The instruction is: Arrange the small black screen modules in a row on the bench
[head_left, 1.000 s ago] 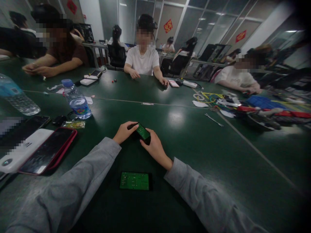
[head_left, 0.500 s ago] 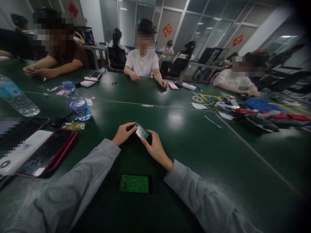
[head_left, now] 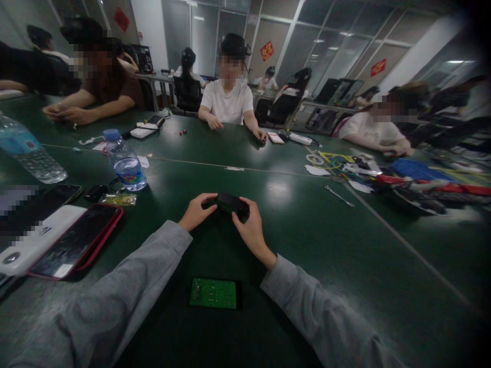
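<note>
A black-cased circuit board (head_left: 229, 203) is held between my two hands above the dark green table. My left hand (head_left: 197, 210) is closed on its left end, thumb on the near side. On its right end my right hand (head_left: 250, 225) grips with thumb and fingers. The black edge of the case faces up, and only a little of the green board shows below it. Nearer to me, between my forearms, a second green circuit board (head_left: 214, 293) with a black border lies flat on the table.
To the left are a red-cased phone (head_left: 76, 240), a white device (head_left: 42, 237) and a water bottle (head_left: 125, 162). A wrench (head_left: 339, 196) lies to the right, with cables (head_left: 330, 161) and tools beyond. Across the table (head_left: 299, 230) sit several people.
My hands have tilted the held board, so its green face is now mostly turned out of sight and its dark edge shows. The board on the table stays in place.
</note>
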Tool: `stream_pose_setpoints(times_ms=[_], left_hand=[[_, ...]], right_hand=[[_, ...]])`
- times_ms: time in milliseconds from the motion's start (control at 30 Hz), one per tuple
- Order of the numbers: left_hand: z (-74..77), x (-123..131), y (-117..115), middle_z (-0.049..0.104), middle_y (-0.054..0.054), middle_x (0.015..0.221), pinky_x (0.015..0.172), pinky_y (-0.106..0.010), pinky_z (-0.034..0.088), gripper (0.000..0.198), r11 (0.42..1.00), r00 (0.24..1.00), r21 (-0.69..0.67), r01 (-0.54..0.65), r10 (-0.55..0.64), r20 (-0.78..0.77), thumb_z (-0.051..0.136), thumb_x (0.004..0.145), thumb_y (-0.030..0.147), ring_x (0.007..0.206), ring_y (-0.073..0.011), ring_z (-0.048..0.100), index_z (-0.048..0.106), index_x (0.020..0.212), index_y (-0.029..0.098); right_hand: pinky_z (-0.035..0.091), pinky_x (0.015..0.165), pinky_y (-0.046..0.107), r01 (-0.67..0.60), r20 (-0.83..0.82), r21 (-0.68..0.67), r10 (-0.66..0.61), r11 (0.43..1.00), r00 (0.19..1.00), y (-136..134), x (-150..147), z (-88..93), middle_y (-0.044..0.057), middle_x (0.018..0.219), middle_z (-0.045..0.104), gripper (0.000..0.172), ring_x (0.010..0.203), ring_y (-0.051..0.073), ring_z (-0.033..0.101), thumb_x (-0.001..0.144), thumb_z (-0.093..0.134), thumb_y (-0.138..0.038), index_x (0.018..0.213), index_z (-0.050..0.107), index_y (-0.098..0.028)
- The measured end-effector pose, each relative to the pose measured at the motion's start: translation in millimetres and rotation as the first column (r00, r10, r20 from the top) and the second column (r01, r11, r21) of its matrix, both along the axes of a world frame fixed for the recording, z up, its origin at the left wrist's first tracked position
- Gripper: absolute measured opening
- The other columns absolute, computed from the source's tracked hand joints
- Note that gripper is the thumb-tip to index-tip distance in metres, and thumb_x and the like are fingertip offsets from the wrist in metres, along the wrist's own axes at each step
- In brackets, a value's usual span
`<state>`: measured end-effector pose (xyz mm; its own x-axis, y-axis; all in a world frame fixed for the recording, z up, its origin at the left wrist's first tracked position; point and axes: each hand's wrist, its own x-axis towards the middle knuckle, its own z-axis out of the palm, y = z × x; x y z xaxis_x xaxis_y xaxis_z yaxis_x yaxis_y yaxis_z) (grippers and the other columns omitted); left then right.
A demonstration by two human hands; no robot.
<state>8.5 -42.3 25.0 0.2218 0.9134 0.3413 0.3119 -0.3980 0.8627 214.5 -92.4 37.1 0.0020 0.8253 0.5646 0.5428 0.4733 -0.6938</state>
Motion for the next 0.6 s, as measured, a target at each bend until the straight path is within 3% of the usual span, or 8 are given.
stream_pose_setpoints(times_ms=[100, 267, 433, 600], left_hand=[[-0.3, 0.3, -0.3, 0.062, -0.009, 0.126, 0.100, -0.046, 0.048, 0.039, 0.999, 1.000, 0.030, -0.010, 0.011, -0.028, 0.065, 0.083, 0.026, 0.116, -0.0230, 0.059, 0.062, 0.122, 0.021], [1.3, 1.2, -1.7, 0.063, -0.009, 0.124, 0.102, -0.045, 0.047, 0.035, 0.999, 1.000, 0.028, 0.015, -0.014, -0.027, 0.062, 0.085, 0.023, 0.116, -0.0225, 0.059, 0.063, 0.120, 0.020], [4.5, 1.6, -2.8, 0.066, -0.009, 0.120, 0.101, -0.043, 0.047, 0.035, 0.997, 0.996, 0.025, 0.073, -0.071, -0.056, 0.060, 0.085, 0.020, 0.112, -0.0218, 0.062, 0.064, 0.120, 0.018], [6.2, 1.6, -3.8, 0.066, -0.010, 0.121, 0.102, -0.043, 0.046, 0.036, 0.997, 0.993, 0.030, 0.076, -0.073, -0.097, 0.058, 0.086, 0.020, 0.113, -0.0223, 0.061, 0.063, 0.121, 0.017]], right_hand=[[0.045, 0.103, 0.046, 0.019, 0.191, 0.087, -0.036, 0.996, 0.981, 4.7, 2.9, 2.7, 0.012, 0.127, 0.048, 0.056, 0.119, 0.026, 0.049, 0.082, 0.055, -0.011, 0.135, 0.040, -0.018], [0.046, 0.105, 0.046, -0.094, 0.516, 0.064, 0.047, 0.994, 0.855, 8.5, 4.6, 6.7, 0.010, 0.135, 0.041, 0.067, 0.131, 0.027, 0.038, 0.079, 0.051, 0.002, 0.139, 0.038, -0.024], [0.044, 0.108, 0.048, -0.209, 0.594, 0.032, 0.149, 0.977, 0.791, 8.1, -2.0, 6.9, 0.011, 0.140, 0.037, 0.060, 0.137, 0.028, 0.030, 0.086, 0.064, -0.015, 0.139, 0.039, -0.025], [0.038, 0.112, 0.052, -0.257, 0.561, 0.025, 0.199, 0.966, 0.803, 10.6, -2.2, 5.1, 0.012, 0.143, 0.036, 0.058, 0.140, 0.028, 0.027, 0.087, 0.068, -0.025, 0.138, 0.041, -0.025]])
